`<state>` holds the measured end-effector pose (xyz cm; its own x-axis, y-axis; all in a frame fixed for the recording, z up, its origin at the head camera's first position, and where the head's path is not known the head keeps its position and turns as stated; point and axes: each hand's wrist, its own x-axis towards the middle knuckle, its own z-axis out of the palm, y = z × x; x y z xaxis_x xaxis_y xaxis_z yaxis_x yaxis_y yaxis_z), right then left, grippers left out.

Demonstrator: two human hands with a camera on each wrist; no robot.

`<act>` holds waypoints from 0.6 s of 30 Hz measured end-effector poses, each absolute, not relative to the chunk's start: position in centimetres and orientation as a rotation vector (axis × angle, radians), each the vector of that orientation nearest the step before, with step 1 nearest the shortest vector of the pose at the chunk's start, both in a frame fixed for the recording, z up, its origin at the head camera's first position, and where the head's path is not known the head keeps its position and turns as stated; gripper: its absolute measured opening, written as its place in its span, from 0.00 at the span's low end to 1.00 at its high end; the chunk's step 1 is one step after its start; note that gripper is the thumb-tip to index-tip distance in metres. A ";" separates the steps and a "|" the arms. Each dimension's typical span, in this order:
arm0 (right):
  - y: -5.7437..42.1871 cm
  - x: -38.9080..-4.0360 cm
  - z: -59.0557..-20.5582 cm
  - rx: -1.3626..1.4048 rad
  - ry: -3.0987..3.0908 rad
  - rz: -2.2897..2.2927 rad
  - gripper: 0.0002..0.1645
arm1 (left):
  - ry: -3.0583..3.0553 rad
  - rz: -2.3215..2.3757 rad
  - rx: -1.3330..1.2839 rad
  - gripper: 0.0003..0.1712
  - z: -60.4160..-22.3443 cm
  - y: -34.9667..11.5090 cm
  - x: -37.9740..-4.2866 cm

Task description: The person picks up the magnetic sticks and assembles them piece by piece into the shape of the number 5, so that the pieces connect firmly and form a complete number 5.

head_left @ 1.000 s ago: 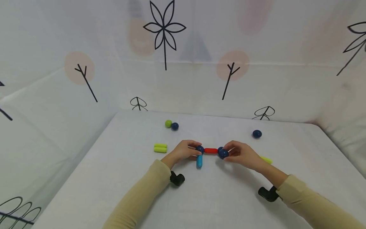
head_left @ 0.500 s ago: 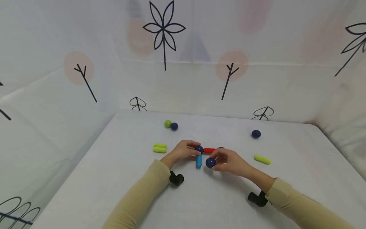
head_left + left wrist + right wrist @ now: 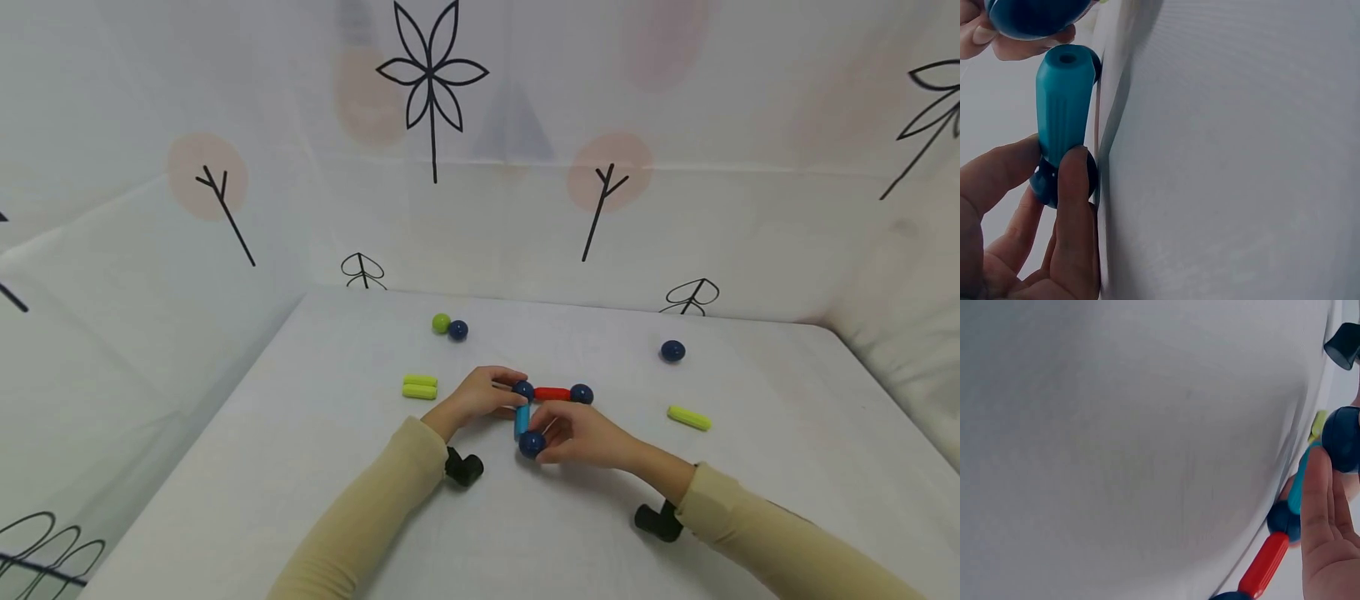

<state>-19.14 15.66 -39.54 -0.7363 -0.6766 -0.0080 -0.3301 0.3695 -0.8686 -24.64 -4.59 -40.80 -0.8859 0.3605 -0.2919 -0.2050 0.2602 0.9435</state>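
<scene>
My left hand (image 3: 483, 393) grips a dark blue ball (image 3: 523, 389) at the corner of a small ball-and-stick construction toy. From that ball a red stick (image 3: 552, 393) runs right to another dark blue ball (image 3: 582, 393). A light blue stick (image 3: 522, 419) points toward me; the left wrist view shows a hole in the free end of this blue stick (image 3: 1063, 100). Thumb and fingers of my right hand (image 3: 581, 437) pinch a loose dark blue ball (image 3: 532, 444), right at that free end. In the left wrist view this ball (image 3: 1035, 15) sits just past the hole.
A lime-green ball (image 3: 441, 323) and a dark blue ball (image 3: 458, 331) lie side by side at the back. Two yellow-green sticks (image 3: 419, 387) lie left of my hands. Toward the right are another yellow-green stick (image 3: 688, 418) and a dark blue ball (image 3: 672, 351).
My right hand has carried its ball left and toward me, from beside the red stick's end ball to the blue stick's free end. My left hand keeps its grip in place.
</scene>
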 end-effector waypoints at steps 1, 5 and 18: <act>15.5 -19.1 -39.6 -0.869 2.271 -1.306 0.19 | 2.082 1.667 0.140 0.23 -40.8 -4.6 -24.6; 15.2 -19.2 -39.7 -0.874 2.286 -1.273 0.18 | 2.080 1.668 0.132 0.22 -40.8 -4.6 -24.6; 14.9 -19.1 -39.4 -0.887 2.323 -1.221 0.15 | 2.089 1.656 0.177 0.23 -40.3 -4.6 -24.3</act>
